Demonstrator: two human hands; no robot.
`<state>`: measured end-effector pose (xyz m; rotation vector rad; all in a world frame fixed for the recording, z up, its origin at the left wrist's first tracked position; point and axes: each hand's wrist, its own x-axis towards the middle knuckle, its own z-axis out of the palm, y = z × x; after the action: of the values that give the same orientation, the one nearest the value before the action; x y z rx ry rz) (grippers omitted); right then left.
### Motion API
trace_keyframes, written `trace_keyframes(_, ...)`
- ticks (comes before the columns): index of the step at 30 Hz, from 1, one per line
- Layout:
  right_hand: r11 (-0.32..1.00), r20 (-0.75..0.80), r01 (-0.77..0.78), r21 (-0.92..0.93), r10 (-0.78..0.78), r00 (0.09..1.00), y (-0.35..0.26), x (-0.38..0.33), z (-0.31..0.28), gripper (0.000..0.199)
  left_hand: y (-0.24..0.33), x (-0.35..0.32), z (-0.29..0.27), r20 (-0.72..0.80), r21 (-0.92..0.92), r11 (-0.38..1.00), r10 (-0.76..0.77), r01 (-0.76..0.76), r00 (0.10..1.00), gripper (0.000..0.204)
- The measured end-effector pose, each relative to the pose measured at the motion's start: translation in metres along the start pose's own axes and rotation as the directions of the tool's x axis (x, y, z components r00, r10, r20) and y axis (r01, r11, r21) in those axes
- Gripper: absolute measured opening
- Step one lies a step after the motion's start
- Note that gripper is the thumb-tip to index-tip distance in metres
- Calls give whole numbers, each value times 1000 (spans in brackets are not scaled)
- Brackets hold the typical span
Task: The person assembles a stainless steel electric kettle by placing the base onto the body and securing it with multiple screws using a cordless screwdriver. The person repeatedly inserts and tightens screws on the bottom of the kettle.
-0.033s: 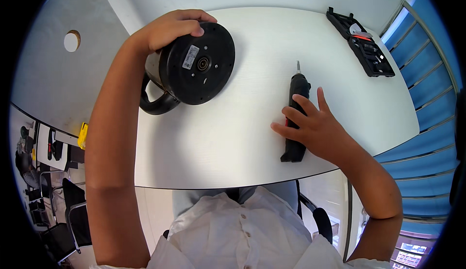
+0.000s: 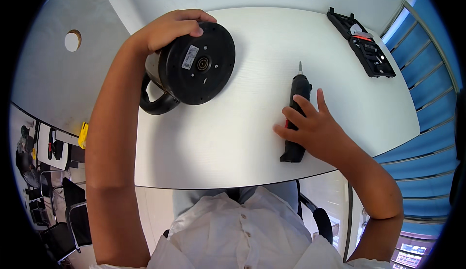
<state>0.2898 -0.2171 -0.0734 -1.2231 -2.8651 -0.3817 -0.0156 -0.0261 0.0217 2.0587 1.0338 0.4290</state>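
An electric kettle [image 2: 216, 82] lies tipped on the white table [image 2: 242, 143], its round black base turned toward me. That base carries a white label, a central ring connector and several screws. My left hand [image 2: 167, 31] is closed over the kettle's upper edge, with the thumb on the rim of the base. The black handle loops out at the lower left. To the right, a black electric screwdriver [image 2: 301, 87] lies with its bit pointing away from me. Across its body rests my right hand [image 2: 318, 130], fingers spread and not wrapped round it.
At the far right of the table, a black tool case [image 2: 366, 50] lies unfolded with bits and a red piece inside. Metal railings [image 2: 432, 104] run beyond the right edge. On the left are a grey panel [image 2: 43, 75], a yellow object [image 2: 83, 135], chairs and another person.
The screwdriver's bit end has swung very slightly to the right, and my right hand's fingertips have shifted a little with it. My left hand and the kettle stay in place.
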Motion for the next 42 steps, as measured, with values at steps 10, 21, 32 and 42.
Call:
trace_keyframes(10, 453, -438, 109, 885, 728, 528, -2, 8, 7, 57, -10, -14, -5, -28, -100, 993, 63, -66, 998, 58)
trace_keyframes(21, -171, -72, 748, 641, 957, 281, -80, 60, 23, 59, -15, -17, -9, -42, -97, 986, 130, -133, 991, 56)
trace_keyframes(32, -99, -155, 739, 667, 951, 268, -82, 54, 28, 60, -12, -16, -4, -42, -71, 992, 98, -101, 994, 60)
trace_keyframes(42, -128, -148, 734, 667, 942, 300, -83, 56, 30, 61, -12, -16, -4, -48, -37, 991, 128, -130, 991, 60)
